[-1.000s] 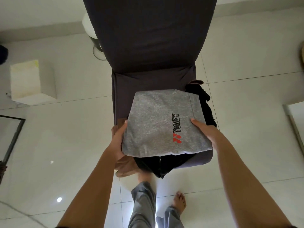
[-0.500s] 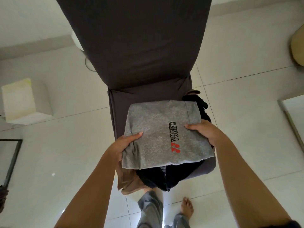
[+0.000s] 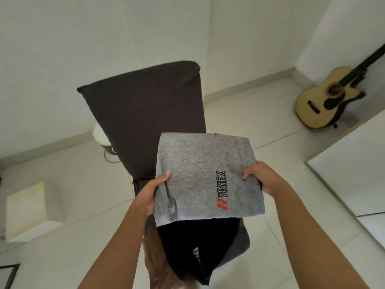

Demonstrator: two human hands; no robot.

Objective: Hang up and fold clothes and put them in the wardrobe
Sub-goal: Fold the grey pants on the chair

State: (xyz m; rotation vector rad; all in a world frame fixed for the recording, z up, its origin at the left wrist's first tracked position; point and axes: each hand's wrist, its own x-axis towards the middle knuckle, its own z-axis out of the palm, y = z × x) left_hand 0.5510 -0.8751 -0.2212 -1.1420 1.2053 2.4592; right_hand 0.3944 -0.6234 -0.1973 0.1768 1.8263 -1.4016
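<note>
You have the grey shirt [image 3: 204, 176] folded into a neat square, with the red and black word on top. Your left hand [image 3: 149, 193] pinches its left edge, thumb on top and fingers under. Your right hand [image 3: 264, 177] grips its right edge the same way, fingers curled over the cloth. The shirt sits between your hands, over the seat of the dark chair [image 3: 145, 113]. It looks lifted up, but I cannot tell if it touches the pile below. So the folding of this one looks done. What is left for it is the walk to the wardrobe, and no wardrobe shows here, so you will need to turn and find it. More work waits under the shirt. Some black clothes [image 3: 198, 247] hang off the front of the seat, and a brown cloth [image 3: 158, 263] hangs just beside them on the left. They look loose, not folded, so they need a fold or a hanger too. Around you, a guitar [image 3: 325, 105] leans in the far right corner. A white box [image 3: 27, 209] sits on the floor to the left, well apart from the chair. A big white flat thing [image 3: 354, 174] is near on your right, and I cannot tell what it is. Mind it and the chair when you turn, and keep the shirt level so it does not come unfolded.
</note>
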